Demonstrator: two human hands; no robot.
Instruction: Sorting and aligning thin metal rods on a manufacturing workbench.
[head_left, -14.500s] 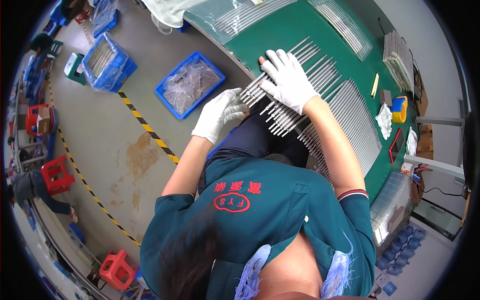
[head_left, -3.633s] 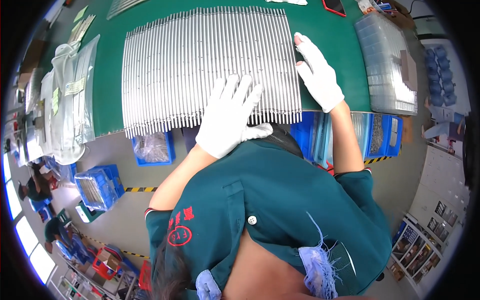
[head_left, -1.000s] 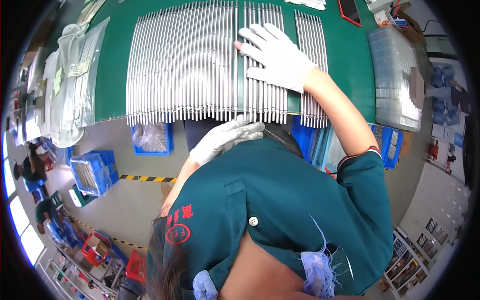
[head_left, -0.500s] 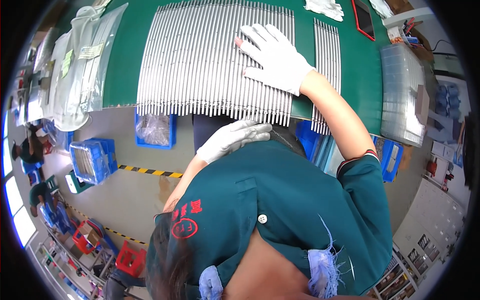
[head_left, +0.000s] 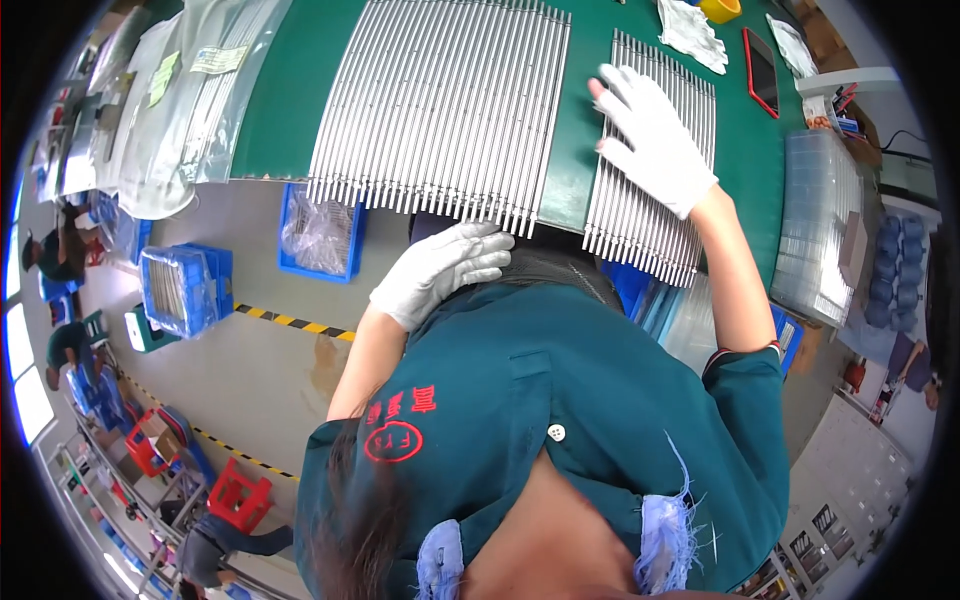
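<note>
A wide row of slim silver metal rods (head_left: 440, 105) lies side by side on the green tabletop. A narrower row of similar rods (head_left: 625, 205) lies to its right, with a strip of green between. My right hand (head_left: 660, 150), in a white glove with some fingertips bare, rests flat on the narrower row, its fingers spread. In a white glove too, my left hand (head_left: 445, 265) is at the table's near edge, just below the wide row's near ends. Its fingers are stretched out and nothing shows in them; whether they touch the rod ends I cannot tell.
Plastic-bagged rods (head_left: 205, 110) lie at the table's left. A red-edged phone (head_left: 761, 72) and a white glove (head_left: 692, 35) lie at far right. Clear plastic trays (head_left: 815, 215) are stacked beside the table's right edge. A blue crate (head_left: 318, 270) stands on the floor below.
My right hand has slid right from the wide row, taking several rods along. The wide row is narrower and the right row wider. The head view has shifted a little.
</note>
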